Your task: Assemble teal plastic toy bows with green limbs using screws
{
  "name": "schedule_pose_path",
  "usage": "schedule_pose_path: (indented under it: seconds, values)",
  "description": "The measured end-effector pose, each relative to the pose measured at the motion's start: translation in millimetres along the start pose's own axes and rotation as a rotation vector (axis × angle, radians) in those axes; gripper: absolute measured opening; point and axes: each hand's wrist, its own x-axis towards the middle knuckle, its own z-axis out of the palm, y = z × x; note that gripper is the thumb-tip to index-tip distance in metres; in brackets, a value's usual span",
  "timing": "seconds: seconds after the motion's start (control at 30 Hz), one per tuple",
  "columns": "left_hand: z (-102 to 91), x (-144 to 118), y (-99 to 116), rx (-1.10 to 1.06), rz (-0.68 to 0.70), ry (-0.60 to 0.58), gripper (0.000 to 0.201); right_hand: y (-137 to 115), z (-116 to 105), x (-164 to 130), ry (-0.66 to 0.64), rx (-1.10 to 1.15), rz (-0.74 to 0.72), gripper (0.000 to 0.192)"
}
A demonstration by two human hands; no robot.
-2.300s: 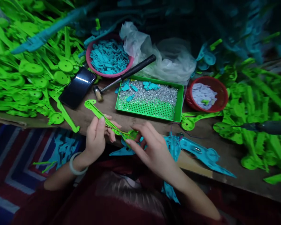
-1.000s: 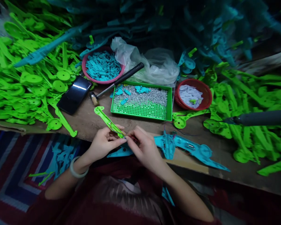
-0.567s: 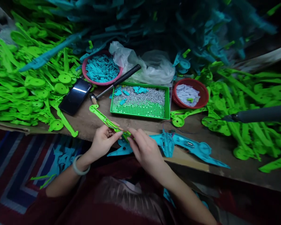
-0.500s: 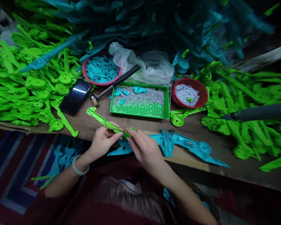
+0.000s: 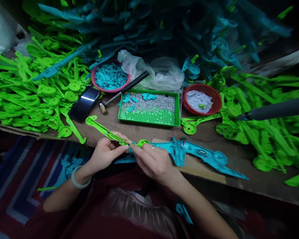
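A long bright-green plastic piece [image 5: 97, 125] with a hollow inner side is held over the table's front edge, its narrow end pointing up and left. My left hand [image 5: 105, 155] is closed round its middle, thumb on top. Close beside it, my right hand [image 5: 154, 162] pinches the piece's right part, where a round green end shows above the fingers. Thin wires seem to run inside the piece; the fingertips hide what lies between them. Beneath and right of my hands lies a blue plastic shell [image 5: 210, 158] with wires and a small metal part.
A green tray [image 5: 149, 123] of small metal screws stands ahead. Around it are a hammer [image 5: 129, 87], a phone [image 5: 84, 103], a pink basin [image 5: 93, 79] of blue pieces and a red basket [image 5: 216, 99] of white pieces. A grey tool [image 5: 276, 111] juts in from the right. Green parts [image 5: 22, 86] are heaped at both sides.
The green piece has shifted slightly left in my hands, and its round end shows more. My right fingers have moved along it. The whole view has shifted slightly.
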Motion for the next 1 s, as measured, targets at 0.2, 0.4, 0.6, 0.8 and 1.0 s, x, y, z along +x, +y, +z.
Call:
schedule_pose_path:
  seconds: [0.2, 0.4, 0.6, 0.8, 1.0]
  values:
    - [-2.5, 1, 1, 0.020, -0.020, -0.043, 0.016, -4, 8, -6, 0.085, 0.130, 0.085, 0.024]
    - [0.4, 2, -2, 0.016, 0.045, -0.028, 0.021, -8, 12, -6, 0.144, 0.124, 0.102, 0.018]
    - [-0.2, 0, -3, 0.101, 0.144, -0.012, 0.021, -10, 7, -6, 0.090, 0.101, 0.110, 0.019]
    - [3.3, -3, 1, 0.041, 0.054, -0.023, 0.023, -9, 11, -9, 0.159, 0.115, 0.083, 0.024]
    - [1.3, -6, -1, 0.134, 0.098, 0.050, 0.021, -14, 15, -11, 0.151, 0.183, 0.100, 0.025]
